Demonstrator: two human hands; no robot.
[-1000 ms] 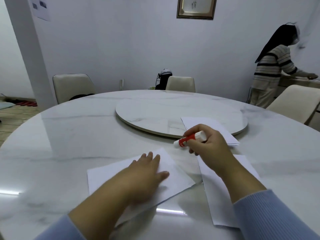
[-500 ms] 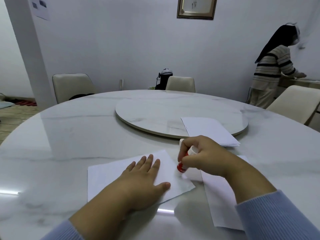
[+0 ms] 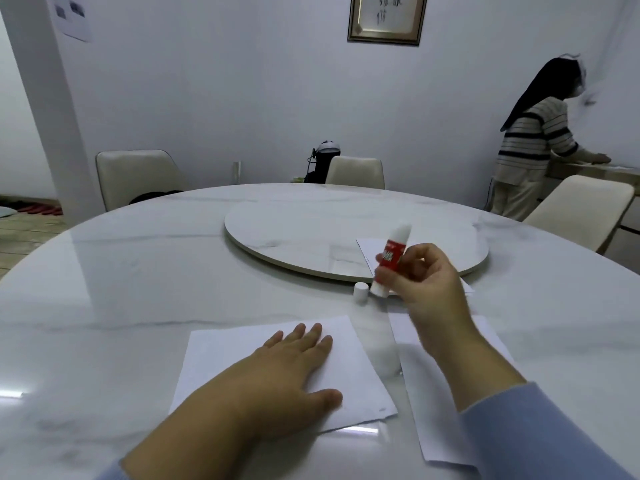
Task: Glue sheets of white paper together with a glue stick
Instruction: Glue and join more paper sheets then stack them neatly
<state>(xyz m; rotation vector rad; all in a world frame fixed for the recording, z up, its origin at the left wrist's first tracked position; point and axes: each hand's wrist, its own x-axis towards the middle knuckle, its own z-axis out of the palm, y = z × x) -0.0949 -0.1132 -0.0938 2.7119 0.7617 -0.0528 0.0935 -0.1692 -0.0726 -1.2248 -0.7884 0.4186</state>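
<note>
- The left hand lies flat, palm down, on a sheet of white paper near the front edge of the tabletop; its fingers are spread and straight, pressing the sheet and gripping nothing.
- The right hand is lifted above the tabletop, its fingers curled around a glue stick with a red label.
- The stick stands nearly upright, tilted slightly to the right, with one white end above the hand and the other below it. I cannot tell which end carries the glue.
- A small white cap stands on the tabletop just to the left of the stick's lower end, apart from it.
- A second sheet lies to the right of the first, partly under the right forearm in its blue sleeve.
- More white paper rests on the edge of the round turntable, behind the right hand.
- Off to the right, another person in a striped top stands facing a counter by the wall.
</note>
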